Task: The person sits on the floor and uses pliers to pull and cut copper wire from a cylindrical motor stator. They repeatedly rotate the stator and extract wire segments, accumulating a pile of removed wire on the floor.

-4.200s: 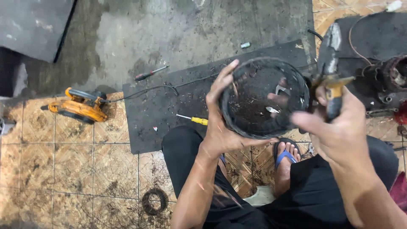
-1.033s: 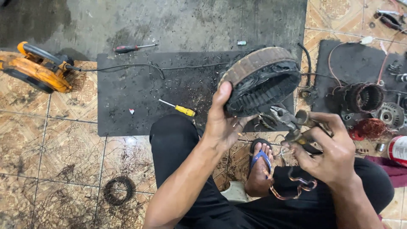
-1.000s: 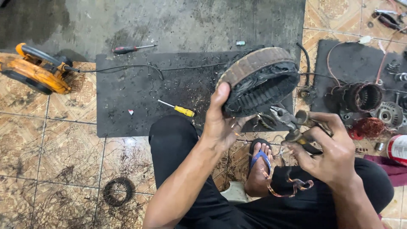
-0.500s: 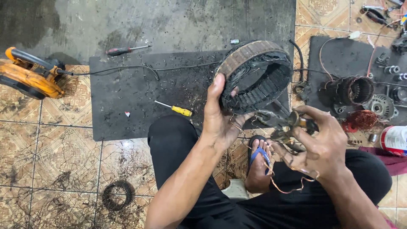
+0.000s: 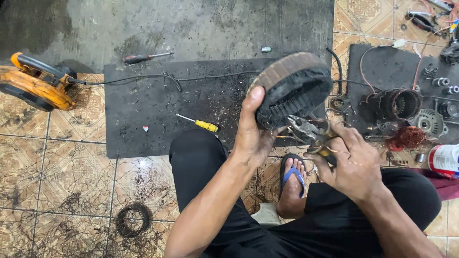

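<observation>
The left hand (image 5: pixel 253 136) was raised in front of the body, thumb stretched upward and fingers curled out of sight around what it held. The left forearm was angled up from the lower middle of the view. The right hand (image 5: pixel 354 165) was kept lower and to the right, back upward, fingers (image 5: pixel 330 143) closed in a grip, its forearm coming in from the lower right.

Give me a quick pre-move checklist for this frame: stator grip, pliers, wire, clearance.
1. Left hand grips stator ring by its rim: ok.
2. Right hand closed on pliers: ok.
3. Plier tips at the ring's lower edge: ok.
4. Tips actually clamped on copper wire: cannot tell.
5. Foot in blue sandal directly below the work: not ok.
6. Yellow-handled screwdriver on black mat, apart from both hands: ok.
</observation>
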